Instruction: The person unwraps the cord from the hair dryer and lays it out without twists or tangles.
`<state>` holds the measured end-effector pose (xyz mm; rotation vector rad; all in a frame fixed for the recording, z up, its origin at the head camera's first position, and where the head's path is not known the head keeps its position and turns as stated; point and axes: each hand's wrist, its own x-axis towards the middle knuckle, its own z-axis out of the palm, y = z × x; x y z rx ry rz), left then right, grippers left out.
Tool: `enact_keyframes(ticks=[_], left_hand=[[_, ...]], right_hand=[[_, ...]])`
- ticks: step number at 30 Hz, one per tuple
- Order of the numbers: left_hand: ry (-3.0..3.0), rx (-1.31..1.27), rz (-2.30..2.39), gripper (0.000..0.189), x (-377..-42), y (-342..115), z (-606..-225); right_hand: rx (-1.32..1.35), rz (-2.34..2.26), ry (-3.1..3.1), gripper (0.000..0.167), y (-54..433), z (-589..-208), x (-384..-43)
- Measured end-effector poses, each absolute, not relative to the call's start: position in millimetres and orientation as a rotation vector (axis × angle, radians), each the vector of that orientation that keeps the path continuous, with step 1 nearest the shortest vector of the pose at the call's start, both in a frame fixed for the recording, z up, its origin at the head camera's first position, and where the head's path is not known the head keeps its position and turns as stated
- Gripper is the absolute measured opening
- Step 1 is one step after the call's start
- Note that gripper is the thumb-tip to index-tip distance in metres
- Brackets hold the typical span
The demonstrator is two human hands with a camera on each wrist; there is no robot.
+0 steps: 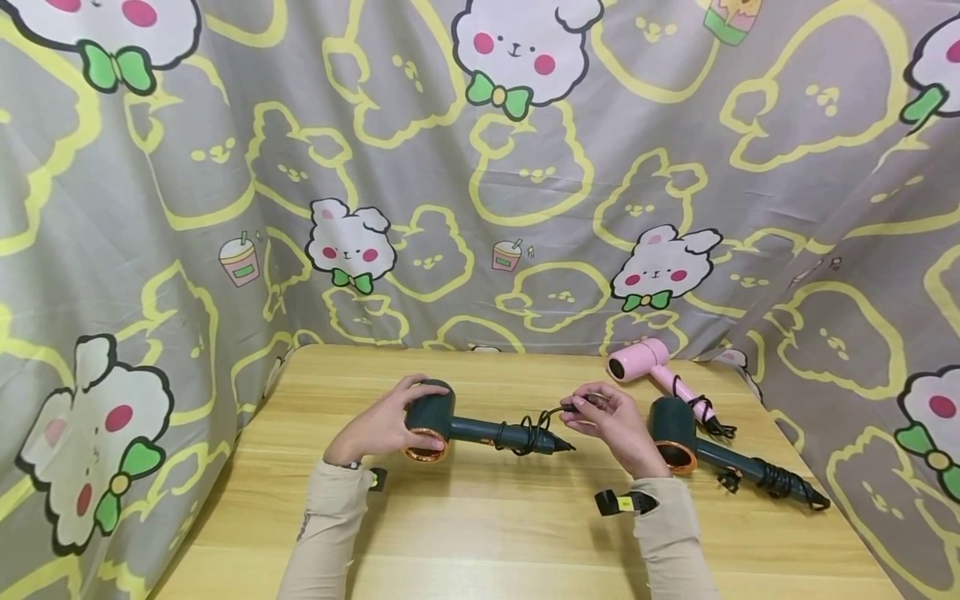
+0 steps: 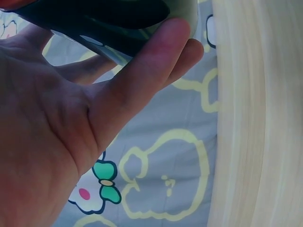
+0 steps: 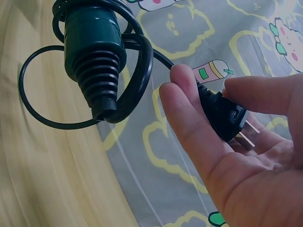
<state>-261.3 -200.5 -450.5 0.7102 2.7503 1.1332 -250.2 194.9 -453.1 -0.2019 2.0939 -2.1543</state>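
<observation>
A dark green hair dryer [image 1: 495, 432] with a copper-coloured rim is held over the table, its handle pointing right. My left hand [image 1: 384, 423] grips its head, thumb near the rim and fingers over the top. In the left wrist view the dark head [image 2: 109, 23] lies against the fingers. Black cord [image 1: 531, 435] loops loosely around the handle's end. My right hand [image 1: 611, 423] pinches the black two-pin plug [image 3: 222, 113] between thumb and fingers, the metal prongs facing the palm. From the plug, the cord runs back to the ribbed handle end [image 3: 97, 78].
A second dark green hair dryer [image 1: 731, 462], cord wrapped round its handle, lies right of my right hand. Behind it lies a pink hair dryer [image 1: 643, 360]. The wooden table [image 1: 465, 533] meets a patterned curtain [image 1: 420, 183] at the back and sides.
</observation>
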Motion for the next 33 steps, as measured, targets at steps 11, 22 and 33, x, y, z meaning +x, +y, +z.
enact_keyframes(ticks=[11, 22, 33], left_hand=[[2.731, 0.734, 1.14, 0.081, -262, -200, -450], [2.733, 0.711, 1.144, 0.08, -261, -201, -452], [2.734, 0.711, 1.14, 0.08, -262, -200, -453]], right_hand=[[-0.181, -2.148, 2.093, 0.024, 194, -452, -249], [-0.193, -2.156, 2.078, 0.029, 190, -449, -247], [-0.261, -2.234, 2.046, 0.037, 188, -441, -243]])
